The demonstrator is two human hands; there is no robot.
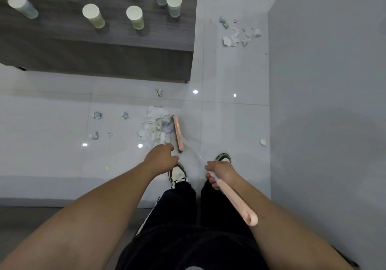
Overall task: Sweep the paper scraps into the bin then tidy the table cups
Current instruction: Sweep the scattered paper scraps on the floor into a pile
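Observation:
My right hand (pixel 221 171) grips the pink handle (pixel 236 200) of a broom. Its thin shaft runs forward to the pink broom head (pixel 178 133), which rests on the white floor against a pile of paper scraps (pixel 155 126). My left hand (pixel 161 157) hovers just left of the shaft, behind the head, with fingers loosely apart and nothing in them. A second pile of scraps (pixel 238 35) lies far ahead by the wall. Loose scraps (pixel 97 115) dot the floor to the left. Several paper cups (pixel 134 17) stand upside down on the dark table (pixel 62 40). No bin is in view.
The table fills the upper left, and its corner (pixel 191 65) juts toward the aisle. A grey wall (pixel 323 102) runs along the right. My two shoes (pixel 178 173) stand behind the broom. Single scraps lie near the table edge (pixel 158 92) and by the wall (pixel 263 142).

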